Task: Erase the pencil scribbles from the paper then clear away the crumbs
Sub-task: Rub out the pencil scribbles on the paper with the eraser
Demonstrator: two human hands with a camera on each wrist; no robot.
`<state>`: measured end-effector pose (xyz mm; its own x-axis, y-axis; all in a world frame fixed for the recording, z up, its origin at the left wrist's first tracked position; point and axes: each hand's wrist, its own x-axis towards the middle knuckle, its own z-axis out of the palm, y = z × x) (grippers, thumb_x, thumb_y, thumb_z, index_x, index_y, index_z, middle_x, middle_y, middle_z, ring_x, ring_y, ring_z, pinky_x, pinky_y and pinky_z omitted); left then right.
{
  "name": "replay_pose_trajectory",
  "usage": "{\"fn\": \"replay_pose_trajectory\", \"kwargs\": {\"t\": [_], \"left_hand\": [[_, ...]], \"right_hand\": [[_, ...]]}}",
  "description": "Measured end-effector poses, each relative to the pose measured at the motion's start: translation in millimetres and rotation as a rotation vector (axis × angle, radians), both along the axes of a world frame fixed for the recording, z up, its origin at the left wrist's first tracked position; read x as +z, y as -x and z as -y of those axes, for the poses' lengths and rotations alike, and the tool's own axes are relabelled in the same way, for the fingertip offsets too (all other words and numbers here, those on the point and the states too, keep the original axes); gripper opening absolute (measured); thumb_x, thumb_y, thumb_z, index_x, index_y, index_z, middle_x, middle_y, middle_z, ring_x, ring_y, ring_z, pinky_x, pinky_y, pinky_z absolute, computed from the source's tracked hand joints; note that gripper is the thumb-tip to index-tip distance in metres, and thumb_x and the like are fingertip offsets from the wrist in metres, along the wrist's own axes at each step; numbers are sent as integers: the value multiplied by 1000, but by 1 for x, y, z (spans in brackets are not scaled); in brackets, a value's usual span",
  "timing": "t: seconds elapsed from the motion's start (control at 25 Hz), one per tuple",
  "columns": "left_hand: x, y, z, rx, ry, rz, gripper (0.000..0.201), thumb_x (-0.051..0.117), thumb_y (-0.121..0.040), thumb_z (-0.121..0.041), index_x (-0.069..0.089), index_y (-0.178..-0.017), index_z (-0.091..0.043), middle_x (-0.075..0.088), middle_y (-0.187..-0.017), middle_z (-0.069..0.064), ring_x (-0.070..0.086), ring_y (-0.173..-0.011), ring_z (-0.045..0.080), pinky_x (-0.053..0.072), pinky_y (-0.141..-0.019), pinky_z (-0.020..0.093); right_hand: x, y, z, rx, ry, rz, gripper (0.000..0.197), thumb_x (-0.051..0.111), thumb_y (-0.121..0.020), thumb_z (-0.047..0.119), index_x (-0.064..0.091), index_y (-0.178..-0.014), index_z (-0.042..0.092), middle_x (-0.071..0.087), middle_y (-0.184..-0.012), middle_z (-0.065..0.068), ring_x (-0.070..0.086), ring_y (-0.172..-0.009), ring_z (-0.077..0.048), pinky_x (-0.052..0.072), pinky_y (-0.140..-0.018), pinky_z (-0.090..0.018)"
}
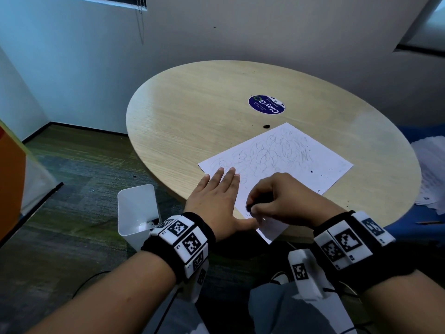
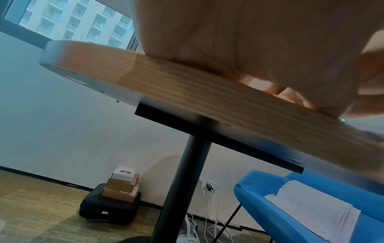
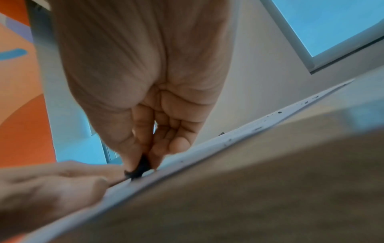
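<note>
Closest to the camera you've got both forearms with black wristbands [image 1: 192,239] covered in white marker blocks. The right hand [image 1: 286,201] is pinching a small black eraser [image 1: 249,208] between thumb and fingertips, its tip pressed down on the near corner of the paper [image 1: 320,169]; the right wrist view shows that pinch pretty clearly. The left hand [image 1: 216,201] lies flat with fingers straight, palm on the round wooden table [image 1: 192,112] and fingertips over the paper's left edge, pinning it, gripping nothing. The sheet sits at the near right of the tabletop, turned at an angle, its near corner hanging over the edge. Pencil scribbles [image 1: 272,150] cover its middle and far part, and dark crumbs [image 1: 313,171] are scattered over on its right side. On the floor, left of the hands, stands a white bin [image 1: 134,208] with some dark bits inside. Further back on the table, just past the paper's far corner, sits a small dark lump [image 1: 266,127], then a round blue sticker [image 1: 266,104]. To the right, a stack of papers [image 2: 315,212] rests on a blue chair [image 2: 270,218].
</note>
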<state>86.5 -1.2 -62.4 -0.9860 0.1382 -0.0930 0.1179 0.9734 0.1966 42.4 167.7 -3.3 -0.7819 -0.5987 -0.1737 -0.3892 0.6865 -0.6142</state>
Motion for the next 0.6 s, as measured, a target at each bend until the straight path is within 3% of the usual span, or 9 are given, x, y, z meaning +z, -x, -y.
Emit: {"fn": "replay_pose_trajectory", "kwargs": {"t": [0.04,0.24,0.44,0.6], "left_hand": [[0,0,0,1,1,-2,113,33,-76,-88,-4,-158,-20,-14,-165,-7,-18,-150,11,-8,-123,38],[1,0,-1,4,9,11,115,31,-75,-90,-5,-158,-20,-14,-165,-7,-18,-150,11,-8,-123,38],[1,0,0,-3,16,5,111,32,-78,-86,-6,-158,-20,-15,-165,-6,-18,-150,11,-8,-123,38],[1,1,-1,3,12,22,115,31,-75,-90,-6,-158,-20,-15,-165,-7,-19,-150,11,-9,-123,38]], "right_hand": [[1,0,-1,4,-1,18,13,68,-76,8,75,-77,18,73,-71,8,68,-71,-2,55,-74,-25],[-11,11,5,-164,28,-252,13,65,-82,11,75,-81,19,69,-77,11,58,-70,3,40,-66,-15],[-1,-1,3,-12,-7,-9,14,66,-76,7,75,-78,18,74,-73,6,67,-72,-3,54,-74,-25],[-14,12,3,-168,9,-260,13,65,-82,13,75,-82,20,68,-79,10,58,-73,2,40,-66,-14]]}}
